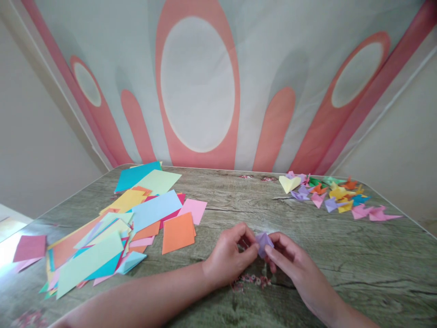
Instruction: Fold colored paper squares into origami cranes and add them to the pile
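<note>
A small folded piece of purple paper (264, 243) is held just above the table between my two hands. My left hand (235, 253) pinches its left edge with thumb and fingertips. On the opposite side, my right hand (288, 255) grips it, thumb in front and fingers behind. The paper looks partly folded, with creases that meet near its middle; its back is hidden by my fingers.
Loose coloured paper sheets (90, 259) lie heaped on the left, an orange square (178, 232) nearest my left hand. Several folded paper cranes (336, 193) and a pale yellow paper heart (289, 184) sit at the back right of the wood-grain table (232, 196). A patterned backdrop (198, 82) rises behind.
</note>
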`<state>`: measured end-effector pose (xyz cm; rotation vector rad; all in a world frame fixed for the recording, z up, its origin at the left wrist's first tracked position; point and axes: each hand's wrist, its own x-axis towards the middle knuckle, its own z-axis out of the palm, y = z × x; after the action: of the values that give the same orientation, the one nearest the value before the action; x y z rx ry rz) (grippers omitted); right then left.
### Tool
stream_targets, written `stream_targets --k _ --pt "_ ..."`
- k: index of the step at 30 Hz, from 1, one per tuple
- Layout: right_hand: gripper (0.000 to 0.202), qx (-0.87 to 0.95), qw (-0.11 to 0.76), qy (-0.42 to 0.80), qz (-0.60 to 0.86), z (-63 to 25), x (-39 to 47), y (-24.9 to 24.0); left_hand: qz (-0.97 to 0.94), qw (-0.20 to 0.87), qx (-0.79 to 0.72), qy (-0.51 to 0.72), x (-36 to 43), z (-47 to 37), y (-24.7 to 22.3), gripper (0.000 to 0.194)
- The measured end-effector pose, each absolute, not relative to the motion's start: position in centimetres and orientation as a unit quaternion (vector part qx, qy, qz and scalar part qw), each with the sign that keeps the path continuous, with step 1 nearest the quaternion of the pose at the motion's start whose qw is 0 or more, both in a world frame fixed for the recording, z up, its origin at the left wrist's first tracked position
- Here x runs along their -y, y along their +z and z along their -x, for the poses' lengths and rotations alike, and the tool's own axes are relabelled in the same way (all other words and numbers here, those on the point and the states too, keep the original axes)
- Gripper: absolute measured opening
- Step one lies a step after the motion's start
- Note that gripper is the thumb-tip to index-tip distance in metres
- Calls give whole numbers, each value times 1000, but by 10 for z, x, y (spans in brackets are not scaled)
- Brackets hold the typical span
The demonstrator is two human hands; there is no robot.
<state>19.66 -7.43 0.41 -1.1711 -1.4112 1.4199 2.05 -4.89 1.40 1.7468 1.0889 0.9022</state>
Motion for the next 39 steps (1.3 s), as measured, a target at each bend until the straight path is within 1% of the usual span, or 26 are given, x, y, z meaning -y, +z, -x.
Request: stream_targets --k 3,4,6,7,9,11,13,17,19,24,27,31,34,39 --pt "29 583 390 517 490 -199 73 4 -708 432 -429 358 50 -20 14 5" --pt "29 590 387 505 498 -200 72 4 -702 443 -426 361 50 -21 14 8" --pt "30 603 380 485 507 -201 71 1 -684 477 -421 356 49 -21 12 21" --pt "30 609 377 480 507 -202 70 0 -677 494 -421 347 47 -21 10 23" --pt "29 619 374 474 502 -203 70 -1 -664 518 -432 323 45 -20 7 21" --pt "29 627 376 468 497 -202 71 -1 -649 530 -448 310 42 -19 5 24" --pt "29 634 378 454 500 -201 71 0 -646 523 -461 310 41 -18 5 26" --pt "29 645 366 431 514 -199 73 2 -698 456 -465 298 44 -19 8 21" --pt "29 649 365 420 520 -198 74 1 -711 446 -463 284 46 -20 9 20" --pt "30 672 371 348 539 -198 76 -2 -681 513 -464 241 47 -21 8 30" --pt "29 676 369 334 543 -198 76 -3 -664 538 -462 237 47 -20 9 33" --pt "30 666 369 332 557 -202 74 -3 -639 565 -446 272 48 -21 9 32" --pt "29 648 388 315 575 -206 72 -2 -616 580 -439 303 48 -22 6 30" --pt "30 631 391 319 590 -207 72 -3 -606 603 -436 282 49 -22 3 30"
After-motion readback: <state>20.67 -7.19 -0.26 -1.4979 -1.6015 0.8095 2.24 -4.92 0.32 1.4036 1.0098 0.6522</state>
